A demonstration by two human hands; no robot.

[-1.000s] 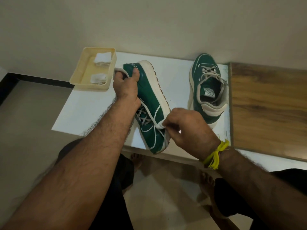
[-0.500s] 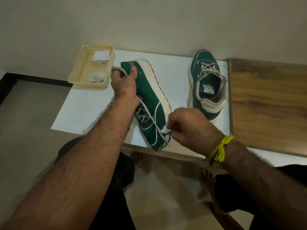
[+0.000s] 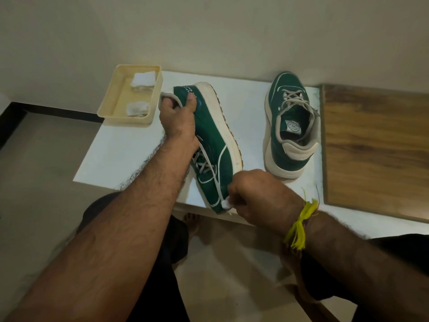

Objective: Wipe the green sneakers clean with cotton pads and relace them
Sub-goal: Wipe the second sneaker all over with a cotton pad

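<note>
Green sneaker [image 3: 211, 145], tipped on its side at the tabletop's [image 3: 130, 149] near edge: left hand [image 3: 177, 122] gripped the heel, right hand [image 3: 253, 196] fingers pinched a cotton pad [image 3: 226, 204] against the toe; risk judged, overhanging toe sliding off under wiping pressure.

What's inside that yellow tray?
Two white cotton pads: one at the far end of the tray, another at the near end. The near wall hides a strip of the bottom, so anything lying there cannot be seen.
</note>
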